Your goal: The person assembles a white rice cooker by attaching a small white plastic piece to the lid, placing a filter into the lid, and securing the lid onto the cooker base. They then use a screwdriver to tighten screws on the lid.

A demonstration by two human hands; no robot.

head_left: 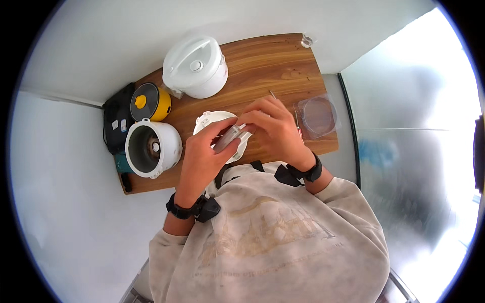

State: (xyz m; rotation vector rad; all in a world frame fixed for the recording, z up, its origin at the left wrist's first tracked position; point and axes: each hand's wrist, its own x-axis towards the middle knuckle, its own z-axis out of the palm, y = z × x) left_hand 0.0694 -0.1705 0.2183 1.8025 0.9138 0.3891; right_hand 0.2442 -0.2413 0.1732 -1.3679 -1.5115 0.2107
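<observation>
My left hand (204, 146) is closed around a small whitish, partly see-through plastic piece (230, 140), thumb on its near side. The fingers of my right hand (277, 123) bend in and pinch at the upper right end of that same piece. Both hands are over a round white plastic part (204, 121) with a moulded rim, seemingly a rice cooker's cover or base, lying at the table's near edge. Much of it is hidden by the hands. A thin metal tip (273, 94) shows just beyond my right hand; what it belongs to is hidden.
A white lidded rice cooker (196, 68) stands at the back, with an open white cooker body (154, 147) on the left. Beside them are a yellow pot (162, 103) and a black case (117, 121). A clear plastic tray (318, 117) lies right on the wooden table (252, 63); a small cup (306, 41) is at the far corner.
</observation>
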